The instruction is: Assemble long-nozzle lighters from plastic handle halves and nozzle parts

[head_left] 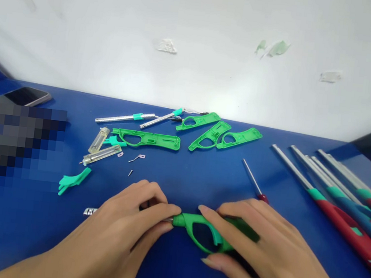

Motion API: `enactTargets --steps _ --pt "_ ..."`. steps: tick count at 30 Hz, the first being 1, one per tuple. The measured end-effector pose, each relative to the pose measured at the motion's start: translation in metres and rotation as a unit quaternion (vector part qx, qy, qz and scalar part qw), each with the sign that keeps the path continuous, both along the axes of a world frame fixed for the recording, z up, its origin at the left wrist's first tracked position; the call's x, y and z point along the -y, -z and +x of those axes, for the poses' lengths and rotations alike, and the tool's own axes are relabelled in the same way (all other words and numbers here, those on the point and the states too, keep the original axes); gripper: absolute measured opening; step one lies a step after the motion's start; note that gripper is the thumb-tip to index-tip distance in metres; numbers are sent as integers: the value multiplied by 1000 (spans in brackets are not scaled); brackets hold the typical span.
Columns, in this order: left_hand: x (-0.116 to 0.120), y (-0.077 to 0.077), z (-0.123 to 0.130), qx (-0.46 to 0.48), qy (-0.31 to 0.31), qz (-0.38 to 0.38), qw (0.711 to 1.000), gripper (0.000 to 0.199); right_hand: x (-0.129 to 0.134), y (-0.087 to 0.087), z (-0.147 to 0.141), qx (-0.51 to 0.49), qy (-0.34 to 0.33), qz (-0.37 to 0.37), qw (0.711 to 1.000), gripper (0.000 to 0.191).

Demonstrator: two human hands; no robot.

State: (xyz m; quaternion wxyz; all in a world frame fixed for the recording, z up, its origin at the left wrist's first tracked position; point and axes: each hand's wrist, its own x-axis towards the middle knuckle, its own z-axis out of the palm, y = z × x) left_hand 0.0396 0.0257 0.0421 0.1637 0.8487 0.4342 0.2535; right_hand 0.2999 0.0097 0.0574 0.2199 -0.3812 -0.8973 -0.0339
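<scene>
A green lighter body (201,236) with a teal trigger lies sideways between my hands at the front centre. My left hand (135,227) pinches the metal tube (90,211) near where it meets the green body; the tube's end sticks out past the hand on the left. Over the body's wide end, my right hand (254,240) is curled, its fingers above and its thumb below, gripping the green handle. That hand covers much of the handle. Behind the hands, a green half shell (168,142) lies with its inside facing up.
More green half shells (239,138), metal tubes (117,118), clear fuel tanks (103,154), a teal trigger (73,180) and a small screw (130,173) lie behind. A screwdriver (251,177) and assembled lighters (339,223) are right; a phone (26,96) is far left.
</scene>
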Motion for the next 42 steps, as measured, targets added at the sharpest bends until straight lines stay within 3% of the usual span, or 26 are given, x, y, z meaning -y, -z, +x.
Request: enactTargets --steps 10,18,29,32,37,42 --pt "1 1 -6 13 25 -12 1000 28 7 12 5 -13 26 -38 999 36" --pt "2 3 -7 19 32 -15 999 28 5 7 2 -39 27 -19 999 35" --pt "1 5 -1 -19 52 92 994 21 7 12 0 -6 13 -15 1000 32" --pt "2 7 -1 -38 50 121 991 22 8 13 -1 -21 35 -5 999 30" --pt "3 9 -6 -36 55 159 985 20 7 14 1 -44 60 -72 995 36" --pt "-1 7 -10 -28 46 187 981 18 3 11 7 -32 62 -83 994 29"
